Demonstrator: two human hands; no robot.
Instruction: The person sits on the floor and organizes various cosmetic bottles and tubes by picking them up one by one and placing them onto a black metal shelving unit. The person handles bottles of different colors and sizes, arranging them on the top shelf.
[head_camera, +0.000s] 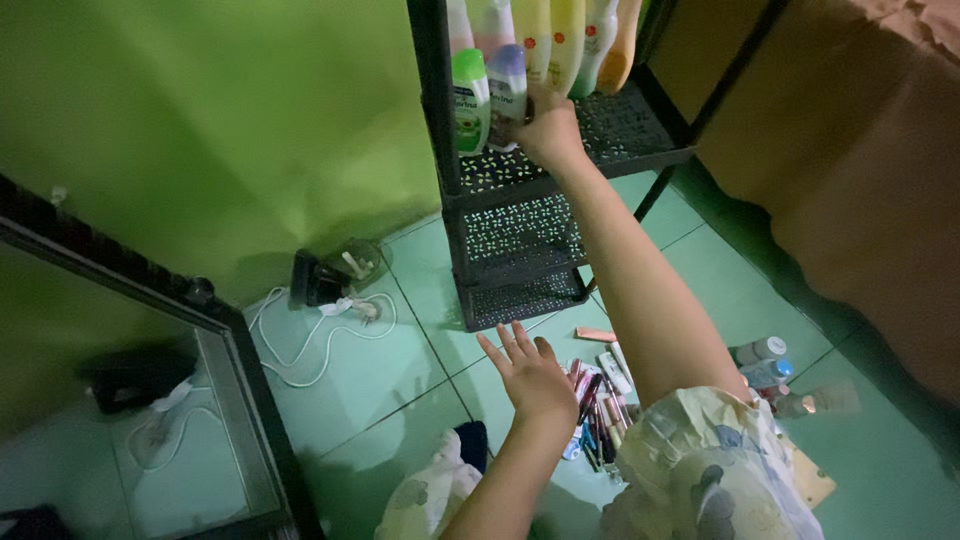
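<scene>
Your right hand (548, 130) closes on 1 purple-capped bottle (508, 92), upright on the black rack's (520, 235) top shelf beside 1 green-capped bottle (470, 98); likely light, smooth, slippery plastic, so grip mid-body. Your left hand (530, 375) hovers open, fingers spread, above scattered cosmetic tubes (600, 385). 3 perforated shelves visible.

Plastic bottles (489, 95), smooth and glossy, on a perforated matt black plastic rack (520, 235). Floor tiles (360, 385) glossy; mirror frame (240, 370) dark, matt.
</scene>
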